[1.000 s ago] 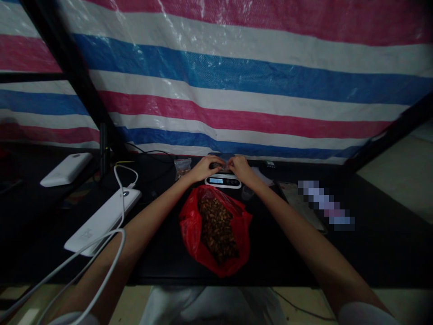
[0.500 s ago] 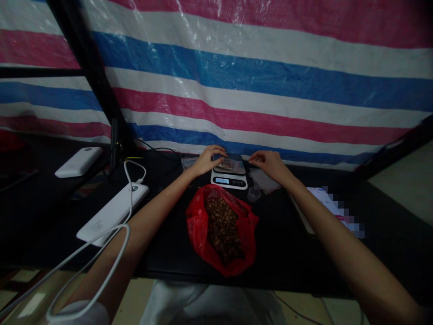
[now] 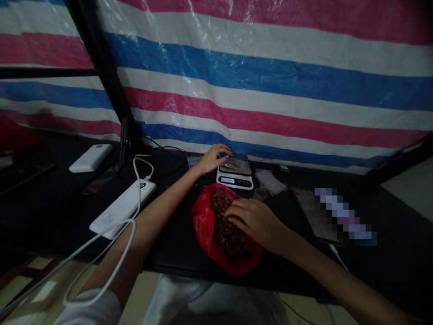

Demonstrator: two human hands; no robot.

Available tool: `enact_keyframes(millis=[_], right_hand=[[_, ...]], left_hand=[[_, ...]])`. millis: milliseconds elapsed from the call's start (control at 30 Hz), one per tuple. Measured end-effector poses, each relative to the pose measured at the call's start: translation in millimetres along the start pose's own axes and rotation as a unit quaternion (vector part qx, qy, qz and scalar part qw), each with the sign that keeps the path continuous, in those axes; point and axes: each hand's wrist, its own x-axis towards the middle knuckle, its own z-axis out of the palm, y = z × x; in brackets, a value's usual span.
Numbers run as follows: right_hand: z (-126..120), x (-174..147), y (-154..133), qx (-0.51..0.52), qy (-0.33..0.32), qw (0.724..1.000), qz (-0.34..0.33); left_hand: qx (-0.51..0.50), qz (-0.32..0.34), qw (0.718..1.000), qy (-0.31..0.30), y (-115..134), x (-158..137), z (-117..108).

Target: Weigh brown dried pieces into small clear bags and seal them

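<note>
My left hand (image 3: pixel 216 159) is at the left side of a small digital scale (image 3: pixel 234 181), its fingers spread and open. The fingertips reach the edge of a clear plastic bag (image 3: pixel 233 165) with brownish contents lying on the scale's dark plate; whether they touch it I cannot tell. My right hand (image 3: pixel 255 220) is over a red plastic bag (image 3: pixel 204 221), nearer to me than the scale. Its bent fingers point down at the small brown pieces (image 3: pixel 230 239) in the bag, thumb and fingertips slightly apart. Nothing shows between them.
A small clear cup (image 3: pixel 260 194) and clear plastic bags (image 3: pixel 270 181) lie right of the scale. A partly blurred device (image 3: pixel 314 216) is farther right. On the left are white power banks (image 3: pixel 122 207) (image 3: pixel 90 158) and a white cable (image 3: pixel 133 234) crossing my left arm. A striped sheet (image 3: pixel 237 72) hangs behind.
My right hand has come from beside the scale, toward me, to above the red bag's brown pieces. My left hand stays beside the scale. The whole view has shifted slightly.
</note>
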Motion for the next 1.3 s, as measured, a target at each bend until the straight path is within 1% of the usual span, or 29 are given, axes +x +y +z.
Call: enact_keyframes(millis=[100,200,333,433,533,633,767,900,1033,1167,1300], right_hand=[[-2.0,-1.9,1.7,-0.041,-0.003,0.999,0.002],[-7.4,-4.1,6.9,-0.039,0.009,0.999,0.007],[-17.0,-10.7,16.5,-0.016,0.053,0.998,0.027],[-26.2,-18.6,27.6,-0.003,0.091,0.994,0.062],[-35.7,-29.3,46.7,-0.013,0.127,0.984,0.122],[-44.3,-41.9,73.3,-0.036,0.161,0.969,0.187],[-53.0,-58.7,109.7,-0.073,0.190,0.952,0.230],[-52.6,-75.0,141.1,-0.140,0.186,0.943,0.238],[-43.7,-90.6,164.0,-0.195,0.156,0.931,0.266],[-35.9,-101.2,172.7,-0.218,0.122,0.924,0.290],[-32.1,-107.6,173.5,-0.243,0.118,0.913,0.306]], left_hand=[[0.007,0.009,1.000,-0.005,-0.7,0.4,0.3],[0.013,0.009,1.000,-0.012,0.6,0.4,-0.5],[0.023,0.006,1.000,-0.019,1.8,0.4,-1.3],[0.023,0.008,1.000,-0.020,1.8,0.7,-1.4],[0.022,0.011,1.000,-0.017,1.6,1.1,-1.2],[0.022,0.009,1.000,-0.019,1.4,0.8,-0.7],[0.017,0.012,1.000,-0.018,0.1,-0.4,0.0],[0.015,0.014,1.000,-0.019,-3.7,-1.0,0.8],[0.022,0.016,0.999,-0.025,-8.9,-1.4,2.0],[0.016,0.022,0.999,-0.028,-10.9,-2.3,3.0],[0.020,0.014,0.999,-0.028,-9.0,-3.0,2.8]])
